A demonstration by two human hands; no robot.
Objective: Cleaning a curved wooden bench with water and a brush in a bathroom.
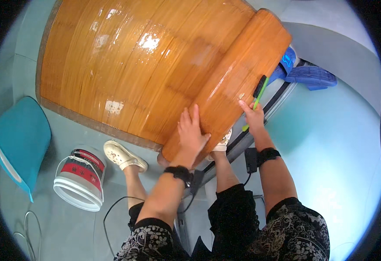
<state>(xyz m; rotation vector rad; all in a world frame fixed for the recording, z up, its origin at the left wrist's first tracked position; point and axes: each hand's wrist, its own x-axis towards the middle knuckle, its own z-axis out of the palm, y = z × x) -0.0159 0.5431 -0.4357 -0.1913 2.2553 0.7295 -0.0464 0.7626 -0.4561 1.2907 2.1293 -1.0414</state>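
Observation:
A wet, shiny bamboo mat [112, 82] with a brown cloth border lies on the floor ahead of me. Its right side is curled over into a wide fold [234, 74]. On the near end of that fold rests my left hand [191, 132], its fingers spread and nothing in it. My right hand [254, 118], at the fold's right edge, grips a brush [262, 90] by its green handle. The brush's black bristles are up beside the mat's edge. Black straps with small boxes and cables circle both wrists.
A white bucket [78, 198] with a red and black label and a teal tub [20, 139] are at the left. Blue slippers [310, 77] lie right of the fold. A dark door track [242, 141] runs beside a frosted panel [329, 152]. My feet wear cream clogs [123, 155].

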